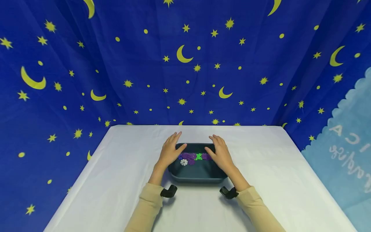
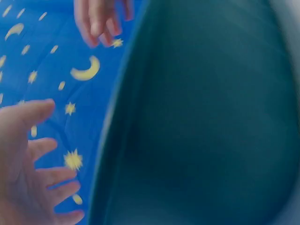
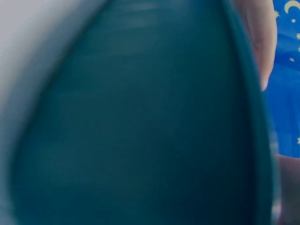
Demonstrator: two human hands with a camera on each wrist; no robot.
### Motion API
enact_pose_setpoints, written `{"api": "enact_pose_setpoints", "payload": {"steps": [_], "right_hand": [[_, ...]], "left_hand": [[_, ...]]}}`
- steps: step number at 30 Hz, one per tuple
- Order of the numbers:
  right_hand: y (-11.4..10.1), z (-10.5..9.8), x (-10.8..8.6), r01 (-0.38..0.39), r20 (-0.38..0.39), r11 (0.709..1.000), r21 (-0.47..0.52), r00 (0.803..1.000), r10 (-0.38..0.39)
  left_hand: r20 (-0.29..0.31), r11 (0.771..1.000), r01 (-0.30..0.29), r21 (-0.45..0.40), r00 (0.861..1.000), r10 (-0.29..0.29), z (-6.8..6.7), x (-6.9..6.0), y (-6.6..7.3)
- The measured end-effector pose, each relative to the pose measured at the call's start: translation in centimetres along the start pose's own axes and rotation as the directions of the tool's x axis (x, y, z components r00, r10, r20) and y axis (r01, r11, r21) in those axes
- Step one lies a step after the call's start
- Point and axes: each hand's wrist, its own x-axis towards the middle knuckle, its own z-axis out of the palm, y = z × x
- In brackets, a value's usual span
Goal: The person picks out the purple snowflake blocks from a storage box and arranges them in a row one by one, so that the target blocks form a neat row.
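Note:
A dark teal tray (image 1: 198, 174) sits on the white table, holding several small snowflake-shaped plastic pieces. White (image 1: 184, 162), green (image 1: 198, 157) and purple (image 1: 189, 156) ones lie in its middle and left part. The left hand (image 1: 169, 153) is at the tray's left end, fingers extended and spread in the left wrist view. At the right end is the right hand (image 1: 221, 154), fingers extended, thumb over the tray. Neither hand holds anything. Whether they touch the rim I cannot tell. Both wrist views look onto the tray's underside or wall (image 2: 206, 117), (image 3: 145, 117), blurred.
The white tablecloth (image 1: 130, 154) surrounds the tray. Black wrist-camera mounts (image 1: 169, 191) stick inward from both sleeves in front of the tray. A blue curtain (image 1: 150, 71) with moons and stars stands behind and beside the table; a light blue printed cloth (image 1: 347, 135) hangs at right.

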Motion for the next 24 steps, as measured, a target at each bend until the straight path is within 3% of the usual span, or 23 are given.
{"api": "enact_pose_setpoints", "payload": {"steps": [1, 3, 6, 10, 14, 18, 20, 24], "right_hand": [[0.0, 0.2, 0.0, 0.006, -0.010, 1.000, 0.021, 1.000, -0.006], [0.2, 0.6, 0.1, 0.011, -0.032, 0.997, 0.071, 0.999, -0.009], [0.6, 1.3, 0.3, 0.007, -0.061, 0.987, 0.161, 0.998, 0.003], [1.0, 2.2, 0.7, -0.040, -0.080, 0.948, 0.316, 0.994, 0.068], [1.5, 3.2, 0.9, -0.120, -0.037, 0.891, 0.437, 0.988, 0.152], [2.2, 3.6, 0.9, -0.211, 0.006, 0.852, 0.479, 0.972, 0.237], [2.4, 3.4, 1.0, -0.254, 0.004, 0.833, 0.492, 0.957, 0.289], [2.6, 3.2, 1.1, -0.317, -0.018, 0.814, 0.486, 0.928, 0.372]], "left_hand": [[0.007, 0.994, 0.023, -0.107, 1.000, -0.022, -0.2, 0.1, -0.5], [0.024, 0.947, 0.062, -0.316, 0.998, -0.057, -0.3, 0.3, -1.7], [0.028, 0.825, 0.100, -0.556, 0.994, -0.102, -0.2, 0.6, -3.5], [0.011, 0.661, 0.102, -0.744, 0.990, -0.141, 0.5, 0.5, -5.2], [0.035, 0.554, 0.141, -0.821, 0.980, -0.197, 2.0, -0.2, -5.5], [0.059, 0.476, 0.186, -0.859, 0.961, -0.269, 3.7, -0.6, -5.8], [0.060, 0.449, 0.188, -0.873, 0.957, -0.286, 4.4, -0.5, -6.1], [0.047, 0.477, 0.178, -0.861, 0.961, -0.274, 4.7, -0.4, -6.6]]}}
